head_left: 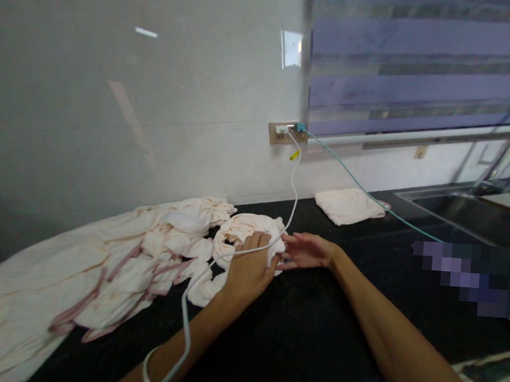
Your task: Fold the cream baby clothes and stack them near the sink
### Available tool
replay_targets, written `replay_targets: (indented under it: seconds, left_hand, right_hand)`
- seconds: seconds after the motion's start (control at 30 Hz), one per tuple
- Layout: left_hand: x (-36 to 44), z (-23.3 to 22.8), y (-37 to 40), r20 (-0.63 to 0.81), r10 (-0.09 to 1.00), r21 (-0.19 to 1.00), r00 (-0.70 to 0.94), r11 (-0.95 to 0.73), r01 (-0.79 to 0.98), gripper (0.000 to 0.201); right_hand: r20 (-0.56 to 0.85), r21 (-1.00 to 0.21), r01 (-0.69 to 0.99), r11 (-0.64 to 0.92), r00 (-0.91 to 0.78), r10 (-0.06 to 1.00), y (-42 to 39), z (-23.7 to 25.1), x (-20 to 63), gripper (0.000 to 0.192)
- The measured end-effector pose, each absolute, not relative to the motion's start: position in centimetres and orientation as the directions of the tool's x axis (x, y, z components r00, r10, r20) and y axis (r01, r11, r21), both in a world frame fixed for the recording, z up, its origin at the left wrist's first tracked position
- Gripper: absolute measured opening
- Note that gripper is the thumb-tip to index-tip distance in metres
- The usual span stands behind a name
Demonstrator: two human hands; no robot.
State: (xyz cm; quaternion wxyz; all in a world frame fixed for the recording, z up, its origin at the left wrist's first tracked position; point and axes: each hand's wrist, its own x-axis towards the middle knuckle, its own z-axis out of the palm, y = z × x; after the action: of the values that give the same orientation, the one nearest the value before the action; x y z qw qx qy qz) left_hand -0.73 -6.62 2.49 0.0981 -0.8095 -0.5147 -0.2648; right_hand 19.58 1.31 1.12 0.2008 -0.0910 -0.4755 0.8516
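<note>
A bunched cream-white cloth garment (253, 223) lies on the black counter, gathered into a loose ring. My left hand (252, 266) rests over its front with fingers bent onto the fabric, gripping it. To its right, my right hand (309, 251) has its fingers apart, and their tips reach the garment's right side, partly hidden by the fabric. A white cable (188, 320) runs from the wall socket across the garment and over my left hand and forearm. Left of my hands spreads a larger heap of cream fabric with pink edging (114, 262).
A folded cream cloth (350, 206) sits near the wall at right. The wall socket (280, 133) holds a white plug and a teal plug, whose teal cord (347, 173) stretches toward the right. A sink (467, 214) with a faucet is set in the counter (297, 339).
</note>
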Motion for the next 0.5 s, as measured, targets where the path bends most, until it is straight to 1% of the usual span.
replay_targets:
  seconds: [0.07, 0.17, 0.3, 0.4, 0.5]
  left_hand:
    - [-0.9, 2.8, -6.6, 0.529, 0.777, 0.113, 0.34, -0.462, 0.88, 0.024]
    - [-1.0, 3.1, -6.8, 0.508, 0.759, 0.108, 0.407, -0.525, 0.844, 0.023]
    - [-1.0, 3.3, -7.0, 0.521, 0.692, 0.109, 0.5, -0.635, 0.765, 0.021]
    - [-1.2, 3.0, -6.9, 0.571, 0.657, 0.14, 0.492, -0.669, 0.73, 0.026]
    - [-1.2, 2.8, -6.9, 0.555, 0.679, 0.175, 0.48, -0.659, 0.731, 0.026]
  right_hand:
    - [0.023, -0.847, -0.239, -0.475, -0.909, 0.416, 1.5, 0.9, 19.6, 0.05]
    - [-0.006, -0.853, -0.226, -0.471, -0.898, 0.44, 1.7, 0.7, 19.7, 0.059]
    - [-0.027, -0.865, -0.215, -0.454, -0.882, 0.47, 2.1, 0.8, 20.0, 0.067]
    - [-0.036, -0.876, -0.231, -0.422, -0.843, 0.536, 2.5, 1.0, 20.2, 0.069]
    - [-0.05, -0.893, -0.241, -0.38, -0.787, 0.616, 3.0, 0.9, 20.2, 0.065]
